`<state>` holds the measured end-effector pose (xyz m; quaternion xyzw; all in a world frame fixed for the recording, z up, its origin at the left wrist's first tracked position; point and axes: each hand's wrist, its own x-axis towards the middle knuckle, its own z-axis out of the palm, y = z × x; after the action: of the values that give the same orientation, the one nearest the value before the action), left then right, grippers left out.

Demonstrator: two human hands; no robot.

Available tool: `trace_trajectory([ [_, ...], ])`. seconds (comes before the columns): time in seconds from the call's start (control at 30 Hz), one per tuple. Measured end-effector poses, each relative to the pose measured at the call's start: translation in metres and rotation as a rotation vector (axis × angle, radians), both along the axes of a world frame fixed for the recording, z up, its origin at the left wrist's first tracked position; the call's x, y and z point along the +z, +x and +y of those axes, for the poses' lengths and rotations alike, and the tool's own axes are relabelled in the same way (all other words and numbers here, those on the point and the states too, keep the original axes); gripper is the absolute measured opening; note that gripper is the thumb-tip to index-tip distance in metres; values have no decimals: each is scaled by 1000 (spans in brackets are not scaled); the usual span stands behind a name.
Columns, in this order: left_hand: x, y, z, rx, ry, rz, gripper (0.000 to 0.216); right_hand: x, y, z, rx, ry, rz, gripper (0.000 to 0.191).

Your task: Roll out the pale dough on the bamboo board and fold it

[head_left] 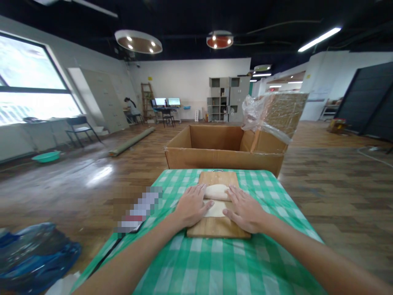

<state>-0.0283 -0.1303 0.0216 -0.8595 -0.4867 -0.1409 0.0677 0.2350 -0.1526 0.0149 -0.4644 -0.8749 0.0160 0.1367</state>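
Dough [216,192] lies across the middle of a wooden cutting board [217,232], pale and partly rolled up, its thicker roll toward twelve o'clock and a flatter sheet toward six. My left hand [192,205] rests on its nine o'clock end and my right hand [244,209] on its three o'clock end. Both palms are down and the fingers are stretched out flat, pinching nothing, with the fingertips touching the roll.

The board sits on a table under a green-and-white checked cloth [196,262], its long side running away from me. At nine o'clock from the board, near the cloth's edge, lies a blurred-out object [139,211] that I cannot make out. At twelve o'clock, just past the table, an open cardboard box [221,157] stands, and a plastic-wrapped panel [276,108] leans at its one o'clock corner.

A glossy wooden floor [92,180] spreads all around. At eight o'clock a blue plastic bag [33,250] slumps low beside me. Toward ten o'clock I see a green basin [46,156], a chair [81,129] under a big window [30,82], and a rolled mat [132,141]. Farther off, around eleven, a person [130,108] sits near two lit monitors [167,101]. A grey shelf unit [222,98] stands against the white back wall at twelve. Round lamps [138,41] hang from the dark ceiling.
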Motion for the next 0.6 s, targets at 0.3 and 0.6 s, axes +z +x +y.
trace_trajectory([
  [0.3, -5, -5, -74, 65, 33, 15, 62, 14, 12, -20, 146, -39, 22, 90],
  [0.6, -13, 9, -40, 177, 17, 46, 76, 15, 8, 20, 183, -73, 31, 84],
])
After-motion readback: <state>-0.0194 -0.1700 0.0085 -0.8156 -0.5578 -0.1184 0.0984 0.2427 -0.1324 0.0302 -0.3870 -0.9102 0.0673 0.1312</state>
